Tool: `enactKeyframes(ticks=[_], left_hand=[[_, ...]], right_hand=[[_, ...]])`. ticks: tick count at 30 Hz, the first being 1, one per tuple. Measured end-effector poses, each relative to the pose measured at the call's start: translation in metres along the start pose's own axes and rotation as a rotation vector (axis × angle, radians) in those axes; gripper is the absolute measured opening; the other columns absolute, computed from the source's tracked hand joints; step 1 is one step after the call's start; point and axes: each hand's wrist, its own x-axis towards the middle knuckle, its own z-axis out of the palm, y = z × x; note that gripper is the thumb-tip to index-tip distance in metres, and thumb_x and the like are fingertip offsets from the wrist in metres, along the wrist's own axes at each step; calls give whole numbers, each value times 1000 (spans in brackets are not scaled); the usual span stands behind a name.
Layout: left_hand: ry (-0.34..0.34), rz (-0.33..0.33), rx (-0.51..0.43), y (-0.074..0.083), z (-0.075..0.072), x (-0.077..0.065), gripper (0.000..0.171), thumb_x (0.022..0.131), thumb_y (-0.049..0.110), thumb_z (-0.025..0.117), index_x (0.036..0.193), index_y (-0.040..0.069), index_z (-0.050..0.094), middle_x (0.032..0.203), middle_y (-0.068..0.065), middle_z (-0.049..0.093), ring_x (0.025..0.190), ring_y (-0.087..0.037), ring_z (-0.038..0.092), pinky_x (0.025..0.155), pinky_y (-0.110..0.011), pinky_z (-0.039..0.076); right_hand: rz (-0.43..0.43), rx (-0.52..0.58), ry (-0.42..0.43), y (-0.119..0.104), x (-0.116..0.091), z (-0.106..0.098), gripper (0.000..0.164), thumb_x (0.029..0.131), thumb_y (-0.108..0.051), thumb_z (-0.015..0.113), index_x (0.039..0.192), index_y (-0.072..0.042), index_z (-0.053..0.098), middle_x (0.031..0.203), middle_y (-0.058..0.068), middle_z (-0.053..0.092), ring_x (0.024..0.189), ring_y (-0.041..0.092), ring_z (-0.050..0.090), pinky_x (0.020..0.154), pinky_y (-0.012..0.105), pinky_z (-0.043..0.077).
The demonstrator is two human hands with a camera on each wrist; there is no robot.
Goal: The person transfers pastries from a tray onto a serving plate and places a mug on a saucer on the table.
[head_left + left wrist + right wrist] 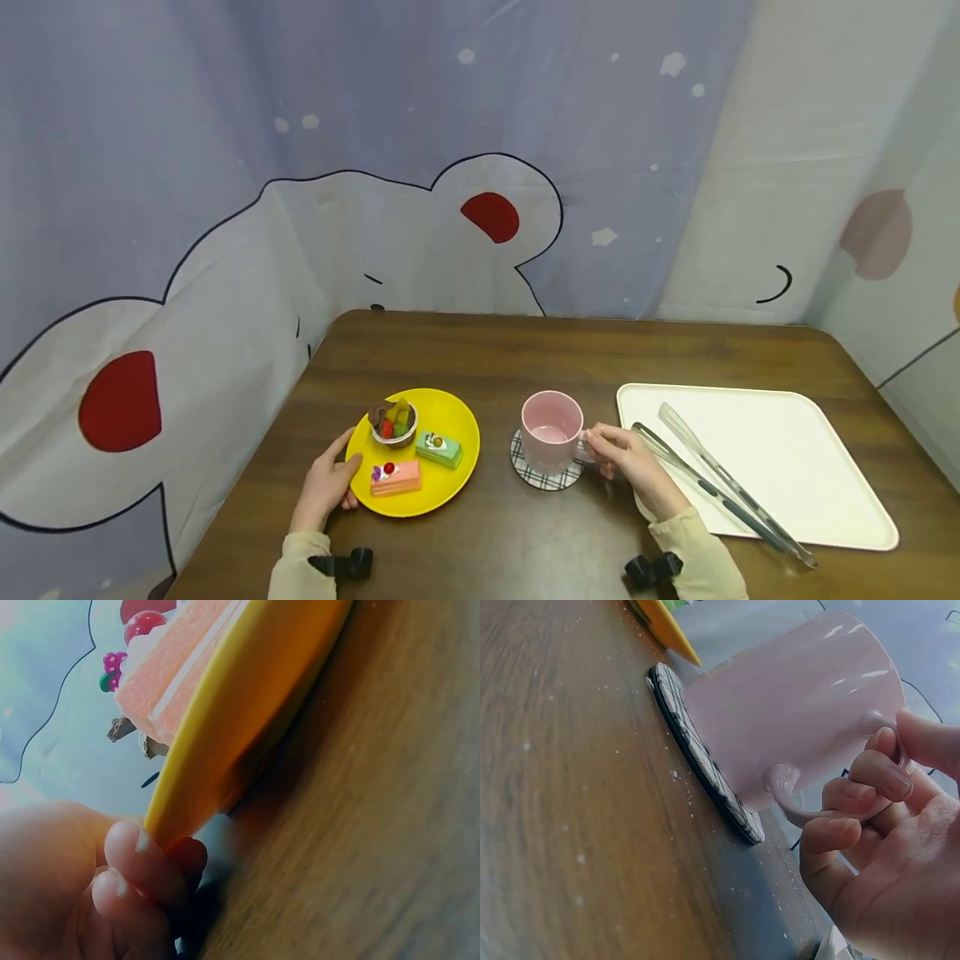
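My left hand (327,482) grips the left rim of a yellow plate (450,408), thumb on top and fingers below, as the left wrist view also shows. On the plate sit a pink cake slice (397,478), a green cake slice (439,450) and a fruit-topped tart (393,423) in a cup. With its fingers curled through the handle, my right hand (633,467) holds a pink mug (795,705). The mug stands upright on a round checked coaster (705,765), and it looks empty inside in the head view.
To the right lies a white tray (795,458), partly behind my right forearm. Metal tongs (720,483) with dark grips rest across it, their end reaching past its front edge. A printed curtain (375,100) hangs behind the wooden table (480,350).
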Motion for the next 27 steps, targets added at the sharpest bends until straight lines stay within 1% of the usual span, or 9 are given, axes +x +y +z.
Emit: enactKeyframes(ticks=[2, 4, 6, 10, 13, 16, 21, 24, 27], left_hand=[[5, 4, -17, 1, 0, 1, 57, 100, 20, 49, 152, 11, 28, 59, -4, 53, 39, -12, 50, 45, -24, 49], [9, 7, -31, 2, -1, 1, 57, 100, 21, 50, 152, 11, 29, 59, -3, 53, 38, -11, 50, 44, -24, 49], [5, 3, -36, 2, -1, 1, 57, 100, 21, 50, 152, 11, 29, 58, -3, 53, 38, -11, 50, 44, -23, 49], [-2, -8, -37, 2, -1, 0, 57, 100, 21, 50, 152, 11, 29, 58, -3, 53, 38, -11, 50, 45, -23, 49], [2, -6, -36, 2, 0, -1, 57, 100, 21, 50, 152, 10, 29, 58, -3, 53, 38, -11, 50, 44, -23, 49], [20, 8, -26, 2, 1, -1, 56, 100, 21, 50, 151, 10, 31, 58, -3, 54, 38, -11, 50, 44, -23, 49], [87, 26, -5, 1, 1, -1, 53, 99, 21, 51, 148, 8, 36, 56, -1, 54, 37, -10, 49, 42, -23, 47], [103, 17, -40, 0, 2, 0, 51, 99, 23, 51, 146, 6, 38, 56, 1, 54, 37, -10, 48, 42, -22, 46], [113, -5, -109, -1, 2, 1, 50, 101, 26, 49, 145, 4, 39, 57, 2, 54, 39, -10, 49, 44, -21, 46]], right_hand=[[-6, 7, -3, 1, 0, 0, 35, 100, -16, 50, 83, 14, 43, 63, -8, 43, 55, 4, 42, 50, 21, 39], [-12, 11, -4, 1, 0, 0, 36, 100, -17, 50, 83, 14, 43, 63, -8, 43, 55, 4, 42, 50, 21, 39], [-11, 16, -2, 1, 1, 0, 34, 100, -17, 50, 80, 11, 45, 63, -8, 43, 55, 4, 42, 50, 21, 39], [15, 29, -4, 1, 0, 0, 29, 99, -17, 51, 75, -1, 51, 63, -8, 43, 55, 4, 41, 50, 20, 39], [35, 40, 0, 2, 0, 0, 28, 99, -17, 51, 74, -3, 52, 63, -9, 43, 55, 4, 40, 51, 19, 39], [43, 46, 8, 2, -1, 0, 30, 99, -17, 51, 76, 2, 49, 63, -8, 42, 55, 4, 39, 51, 19, 38], [33, 46, -2, 1, -2, 3, 36, 100, -17, 50, 82, 13, 42, 63, -8, 41, 55, 4, 38, 51, 20, 38], [36, 49, 12, 1, -2, 3, 37, 99, -17, 51, 83, 15, 41, 63, -8, 41, 55, 5, 38, 51, 20, 38], [42, 56, 26, 0, -2, 3, 37, 99, -18, 52, 81, 12, 42, 63, -8, 41, 55, 5, 37, 50, 20, 38]])
